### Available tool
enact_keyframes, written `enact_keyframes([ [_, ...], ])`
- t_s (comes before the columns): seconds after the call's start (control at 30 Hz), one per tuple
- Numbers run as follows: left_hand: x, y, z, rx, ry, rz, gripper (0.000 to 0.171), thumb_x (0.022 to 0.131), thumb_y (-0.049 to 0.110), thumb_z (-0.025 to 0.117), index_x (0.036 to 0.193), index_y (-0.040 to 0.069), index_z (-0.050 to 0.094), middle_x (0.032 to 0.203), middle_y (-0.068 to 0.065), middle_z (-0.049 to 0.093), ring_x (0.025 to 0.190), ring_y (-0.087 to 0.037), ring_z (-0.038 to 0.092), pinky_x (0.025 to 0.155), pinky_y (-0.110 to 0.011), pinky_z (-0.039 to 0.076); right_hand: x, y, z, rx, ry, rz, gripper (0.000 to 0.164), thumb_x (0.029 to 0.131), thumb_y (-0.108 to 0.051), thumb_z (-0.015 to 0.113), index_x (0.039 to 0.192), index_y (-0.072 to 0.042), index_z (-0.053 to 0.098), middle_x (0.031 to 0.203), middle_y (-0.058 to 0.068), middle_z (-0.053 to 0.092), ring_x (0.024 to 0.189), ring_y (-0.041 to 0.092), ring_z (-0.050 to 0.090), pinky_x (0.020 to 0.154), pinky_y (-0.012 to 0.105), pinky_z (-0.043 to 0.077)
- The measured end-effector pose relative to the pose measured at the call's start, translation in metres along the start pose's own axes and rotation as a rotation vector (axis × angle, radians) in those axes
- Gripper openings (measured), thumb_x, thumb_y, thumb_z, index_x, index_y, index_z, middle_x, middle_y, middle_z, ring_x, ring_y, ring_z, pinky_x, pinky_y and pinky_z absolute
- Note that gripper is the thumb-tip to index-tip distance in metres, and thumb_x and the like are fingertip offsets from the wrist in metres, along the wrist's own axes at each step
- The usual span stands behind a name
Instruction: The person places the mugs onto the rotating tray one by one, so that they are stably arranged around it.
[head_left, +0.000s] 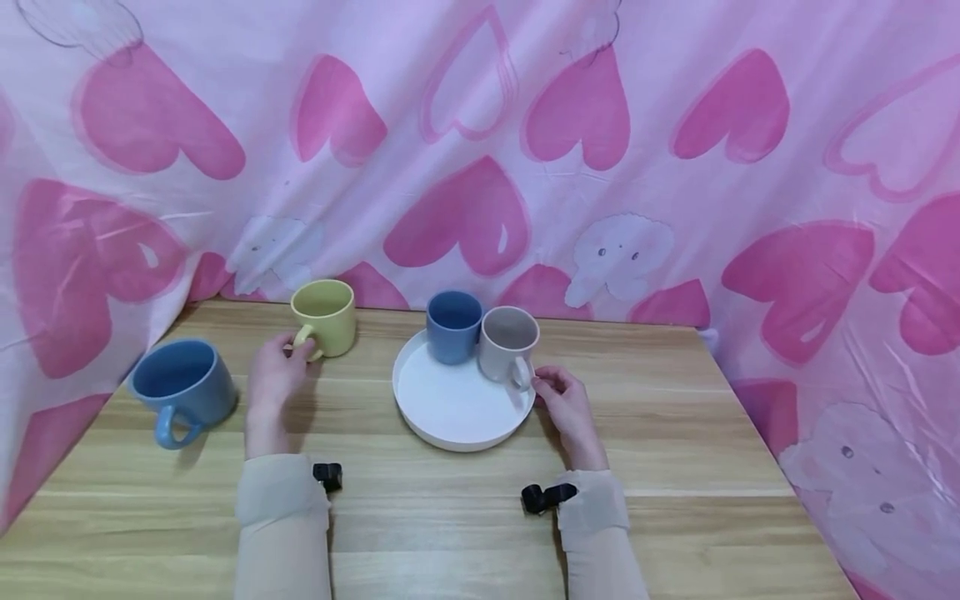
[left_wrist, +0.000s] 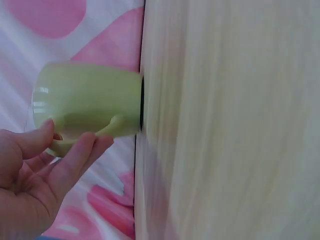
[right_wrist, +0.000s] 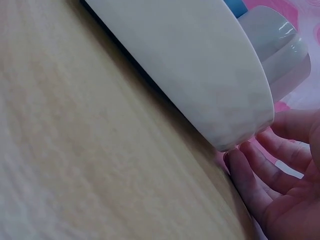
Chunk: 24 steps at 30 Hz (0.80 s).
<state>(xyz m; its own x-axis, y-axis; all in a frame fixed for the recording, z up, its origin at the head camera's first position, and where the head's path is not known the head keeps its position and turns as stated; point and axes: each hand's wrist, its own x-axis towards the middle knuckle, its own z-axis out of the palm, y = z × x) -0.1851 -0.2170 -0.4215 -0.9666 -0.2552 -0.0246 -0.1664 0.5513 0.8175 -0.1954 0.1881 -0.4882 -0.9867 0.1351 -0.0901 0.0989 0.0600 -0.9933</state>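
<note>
My left hand [head_left: 277, 379] pinches the handle of a yellow-green mug [head_left: 330, 317], thumb on one side and fingers on the other. That mug is upright near the table's back edge; in the left wrist view the mug [left_wrist: 90, 97] appears sideways. My right hand [head_left: 566, 408] holds the right edge of a round white tray [head_left: 461, 440], thumb at the rim and fingertips low against the outer wall [right_wrist: 215, 85]. On the tray's back part stand a blue mug [head_left: 453, 329] and a light grey mug [head_left: 506, 342], side by side, the grey one's handle towards my right hand.
A larger blue mug [head_left: 187, 383] stands at the left of the wooden table [head_left: 442, 533], its handle towards me. Behind and along the sides hangs a pink cloth [head_left: 660, 192] with hearts. Each wrist wears a small black camera mount [head_left: 327, 477].
</note>
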Motion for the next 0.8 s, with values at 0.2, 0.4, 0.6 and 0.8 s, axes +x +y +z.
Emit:
enact_keyframes([
  [0.2,-0.004,-0.004,-0.005,-0.099,-0.028,-0.066,0.044,0.105,0.032,0.045,0.128,-0.004,0.054,0.122,-0.028,0.06,0.11,-0.04,0.059,0.1,-0.053,0.04,-0.002,0.0,-0.003,-0.007,0.007,-0.016,0.022,0.094,-0.001,0.061,0.114,0.007,0.061,0.097,0.011,0.064,0.079,0.014,0.061,0.07,0.023,0.055],
  [0.4,-0.012,0.001,-0.006,-0.08,0.039,-0.095,0.045,0.104,0.036,0.043,0.128,0.0,0.055,0.12,-0.025,0.062,0.107,-0.036,0.06,0.09,-0.045,0.044,-0.001,-0.001,-0.007,-0.014,0.015,-0.025,0.022,0.094,-0.002,0.061,0.114,0.009,0.06,0.095,0.008,0.064,0.077,0.011,0.06,0.069,0.021,0.054],
  [0.6,-0.017,0.006,-0.012,-0.096,0.113,-0.082,0.046,0.102,0.04,0.047,0.13,0.005,0.058,0.115,-0.021,0.066,0.096,-0.02,0.063,0.077,-0.027,0.044,-0.001,-0.002,-0.007,-0.006,0.012,-0.007,0.021,0.094,-0.003,0.062,0.113,0.007,0.061,0.096,0.008,0.063,0.078,0.011,0.061,0.07,0.022,0.055],
  [0.8,-0.019,0.007,-0.014,-0.209,0.119,-0.071,0.046,0.102,0.037,0.05,0.132,0.003,0.056,0.121,-0.023,0.062,0.086,-0.002,0.064,0.077,-0.016,0.051,-0.003,-0.002,-0.002,-0.002,0.005,-0.012,0.023,0.094,-0.003,0.063,0.113,0.008,0.061,0.095,0.009,0.064,0.078,0.012,0.062,0.071,0.023,0.055],
])
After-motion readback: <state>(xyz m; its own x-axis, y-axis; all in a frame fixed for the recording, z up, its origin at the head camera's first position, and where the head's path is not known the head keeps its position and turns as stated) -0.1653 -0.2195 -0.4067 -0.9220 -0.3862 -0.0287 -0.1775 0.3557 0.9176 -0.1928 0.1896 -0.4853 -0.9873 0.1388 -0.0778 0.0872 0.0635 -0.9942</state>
